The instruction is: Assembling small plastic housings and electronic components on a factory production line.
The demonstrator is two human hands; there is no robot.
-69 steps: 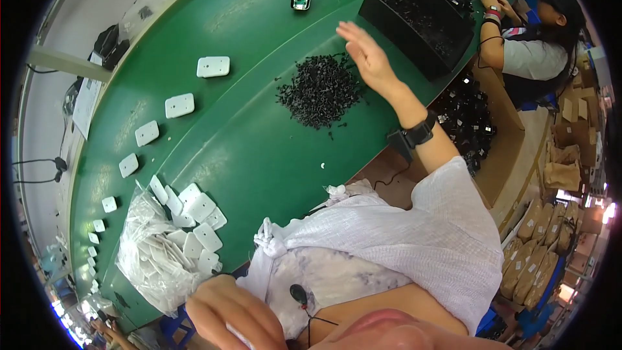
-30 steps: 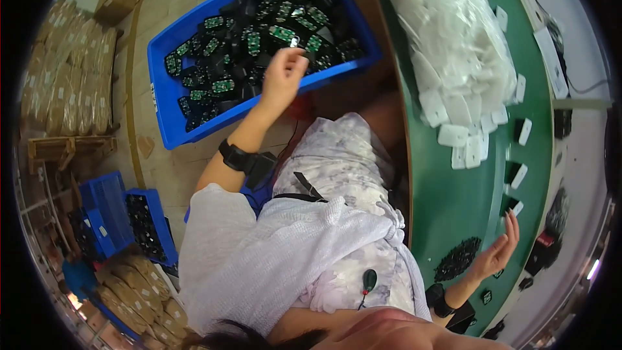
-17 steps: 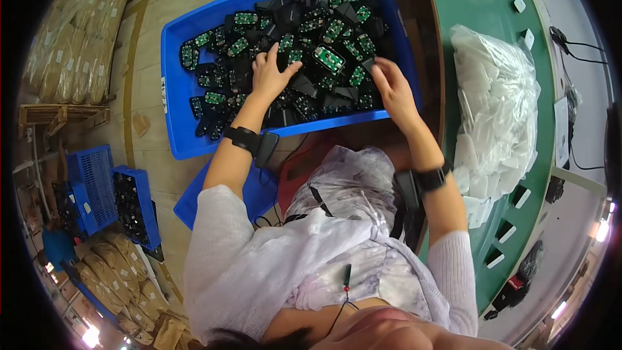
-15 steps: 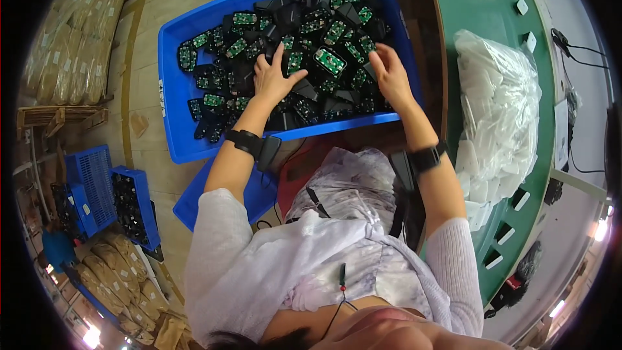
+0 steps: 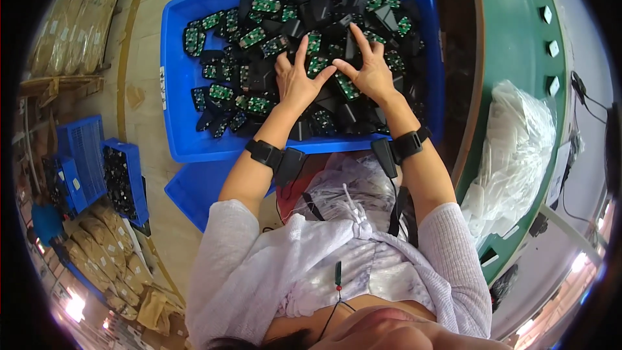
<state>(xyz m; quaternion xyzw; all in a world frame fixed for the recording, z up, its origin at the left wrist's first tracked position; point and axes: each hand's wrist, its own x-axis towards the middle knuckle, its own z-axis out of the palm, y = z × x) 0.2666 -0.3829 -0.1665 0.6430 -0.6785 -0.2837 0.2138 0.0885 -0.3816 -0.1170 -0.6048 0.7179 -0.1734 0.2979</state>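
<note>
A large blue bin [image 5: 170, 100] in front of me holds a heap of black plastic housings [image 5: 317, 10], many of them with green circuit boards [image 5: 265, 4] showing. My left hand [image 5: 299, 81] lies over the middle of the heap, fingers spread, the thumb pointing right. Just right of it, my right hand [image 5: 371, 71] is also spread over the pieces, its thumb close to the left thumb. Between the two hands several green boards show. Both hands seem to rest on or just above the pieces; neither visibly grips one.
To the right stands a green table [image 5: 508, 26] with a clear plastic bag [image 5: 515, 155] of white parts and a row of small white pieces. At the left are blue crates [image 5: 123, 181] and wrapped brown packages [image 5: 84, 19] on a wooden pallet. A blue lid-like piece [image 5: 194, 191] lies below the bin.
My right hand has moved left, close to my left hand, which has shifted slightly right. The white board-bearing piece that lay between the hands no longer shows there. The view has turned a little.
</note>
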